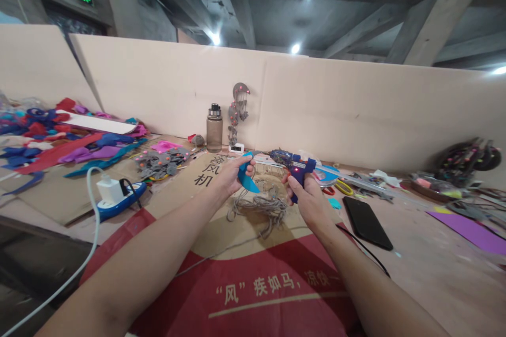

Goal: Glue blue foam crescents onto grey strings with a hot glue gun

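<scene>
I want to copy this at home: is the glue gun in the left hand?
No, the right hand holds the glue gun, while the left hand holds a blue piece.

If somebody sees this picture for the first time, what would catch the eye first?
Probably the glue gun in the right hand and the blue piece in the left hand. Below them, a tangle of grey cord lies on the cardboard; colourful scraps are heaped at far left.

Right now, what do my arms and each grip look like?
Your left arm and right arm are bare, no sleeve, watch or bracelet in view. Your left grip and right grip are ungloved hands; I can make out no rings.
</scene>
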The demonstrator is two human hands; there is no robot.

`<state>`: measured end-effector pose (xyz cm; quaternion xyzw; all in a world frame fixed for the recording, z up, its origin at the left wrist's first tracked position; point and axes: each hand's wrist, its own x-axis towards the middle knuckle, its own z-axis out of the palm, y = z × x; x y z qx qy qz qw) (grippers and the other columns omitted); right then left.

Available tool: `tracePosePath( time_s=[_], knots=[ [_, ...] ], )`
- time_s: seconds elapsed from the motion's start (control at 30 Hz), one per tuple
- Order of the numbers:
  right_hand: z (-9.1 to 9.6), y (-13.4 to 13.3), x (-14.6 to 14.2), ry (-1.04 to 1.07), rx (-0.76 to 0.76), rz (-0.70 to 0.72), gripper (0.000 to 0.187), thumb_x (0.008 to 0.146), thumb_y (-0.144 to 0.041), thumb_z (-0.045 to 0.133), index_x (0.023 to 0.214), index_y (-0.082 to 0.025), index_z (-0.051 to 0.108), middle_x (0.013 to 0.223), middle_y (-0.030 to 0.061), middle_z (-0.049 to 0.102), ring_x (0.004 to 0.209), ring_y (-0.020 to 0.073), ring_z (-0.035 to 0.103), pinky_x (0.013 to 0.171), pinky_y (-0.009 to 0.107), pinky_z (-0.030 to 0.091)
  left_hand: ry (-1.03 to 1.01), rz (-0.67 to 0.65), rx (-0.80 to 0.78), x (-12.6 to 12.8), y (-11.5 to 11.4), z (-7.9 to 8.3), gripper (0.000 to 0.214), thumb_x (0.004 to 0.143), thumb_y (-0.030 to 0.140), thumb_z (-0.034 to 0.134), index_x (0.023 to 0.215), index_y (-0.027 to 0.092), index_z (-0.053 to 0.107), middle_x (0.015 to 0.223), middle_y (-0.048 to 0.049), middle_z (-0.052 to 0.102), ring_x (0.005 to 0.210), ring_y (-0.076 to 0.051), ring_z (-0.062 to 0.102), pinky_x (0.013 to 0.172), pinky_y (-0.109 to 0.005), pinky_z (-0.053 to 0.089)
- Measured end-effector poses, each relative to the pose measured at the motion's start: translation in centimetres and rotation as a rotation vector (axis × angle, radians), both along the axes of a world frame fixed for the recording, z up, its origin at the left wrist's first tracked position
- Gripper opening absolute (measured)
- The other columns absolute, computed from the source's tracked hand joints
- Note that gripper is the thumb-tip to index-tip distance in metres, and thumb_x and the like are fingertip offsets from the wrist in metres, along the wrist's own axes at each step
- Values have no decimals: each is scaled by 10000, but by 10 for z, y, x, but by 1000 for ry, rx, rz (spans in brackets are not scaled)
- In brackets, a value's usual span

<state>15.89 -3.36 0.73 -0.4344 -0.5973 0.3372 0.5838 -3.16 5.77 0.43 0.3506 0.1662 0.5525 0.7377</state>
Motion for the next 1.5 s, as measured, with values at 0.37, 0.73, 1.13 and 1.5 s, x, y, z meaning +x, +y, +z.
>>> tracePosePath(
  time_s=[0.37,0.73,1.13,1.5],
  knots=[
    [0,0,-1,-5,4,-5,304,810,-492,581,851,-201,503,619,-49,482,461,106,452,428,264,378,-1,-9,5,1,-2,0,95,747,125,683,743,100,591,675,-12,585,483,-30,486,419,-130,374],
    [-3,1,0,4,7,4,312,821,-497,584,861,-197,511,629,-50,483,476,101,455,434,258,375,-1,-14,1,1,-2,1,83,762,122,668,743,102,590,673,-13,591,490,-31,484,422,-128,378],
    [-1,-1,-1,11,4,-8,316,801,-507,599,832,-209,499,606,-49,487,468,106,455,430,254,377,12,-1,10,0,-3,2,99,748,126,682,738,102,587,677,-14,587,489,-31,484,424,-132,377],
    [-2,-1,0,10,7,-6,316,816,-502,594,845,-198,515,609,-52,483,462,102,454,437,254,377,3,-2,14,1,-4,3,90,758,121,669,733,99,585,674,-16,590,486,-31,490,424,-130,377]
  ],
)
